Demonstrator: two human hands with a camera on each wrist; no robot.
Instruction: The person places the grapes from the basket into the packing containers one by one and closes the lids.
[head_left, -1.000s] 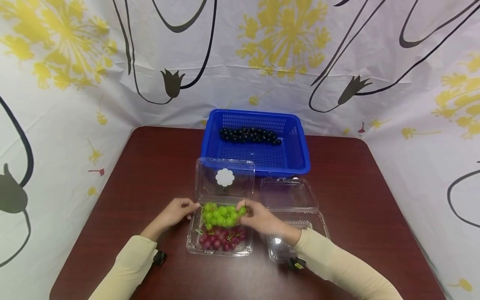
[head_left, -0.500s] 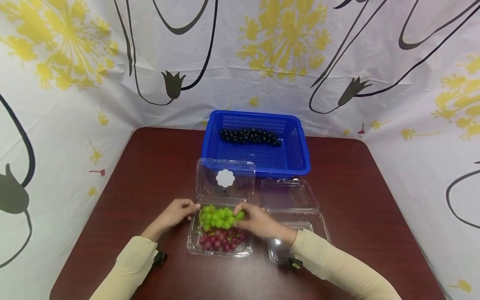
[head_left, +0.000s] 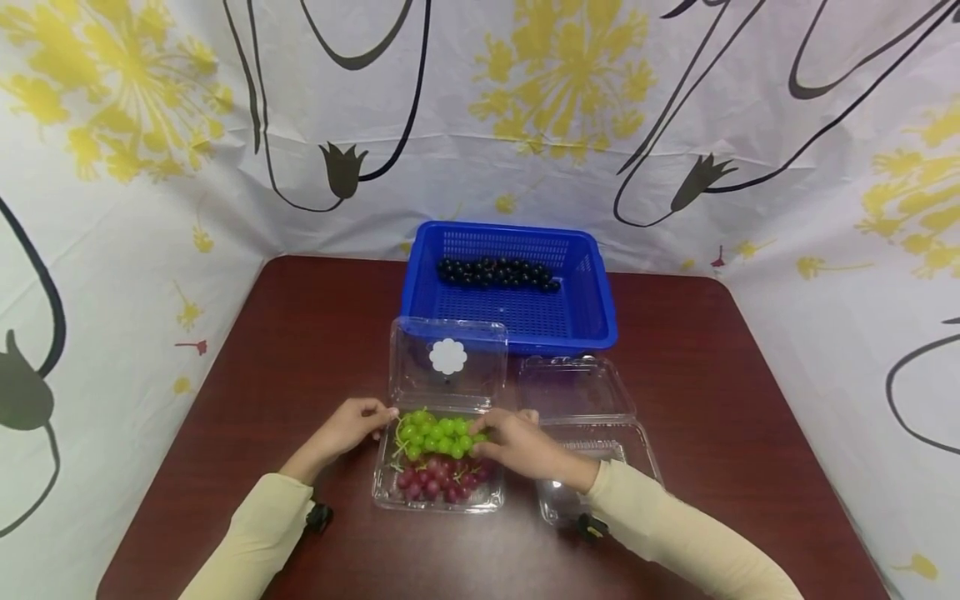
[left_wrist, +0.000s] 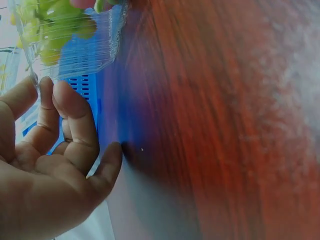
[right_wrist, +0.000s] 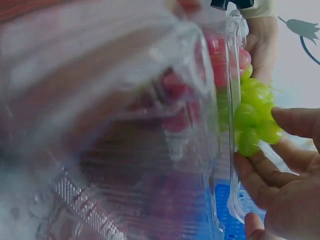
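In the head view, a clear plastic clamshell box [head_left: 438, 505] lies with its lid raised toward the back. Red grapes [head_left: 437, 481] fill its front part, and a bunch of green grapes [head_left: 435, 435] sits behind them. My left hand [head_left: 351, 429] pinches the box's left edge between thumb and fingertips; the left wrist view shows these fingers [left_wrist: 46, 95] at the plastic rim. At the bunch's right end, my right hand [head_left: 521, 446] holds the green grapes with thumb and fingers. From the right wrist, the green grapes [right_wrist: 255, 112] show above the box wall, between thumb and fingers.
A blue plastic basket [head_left: 510, 340] with a bunch of black grapes [head_left: 495, 272] stands at the back of the dark red table [head_left: 322, 333]. Right of the box lies a second open clear clamshell [head_left: 555, 510], partly under my right forearm.
My right hand has shifted the green grapes slightly left and settled them lower in the box, by the red ones. The left hand has stayed at the box's edge.
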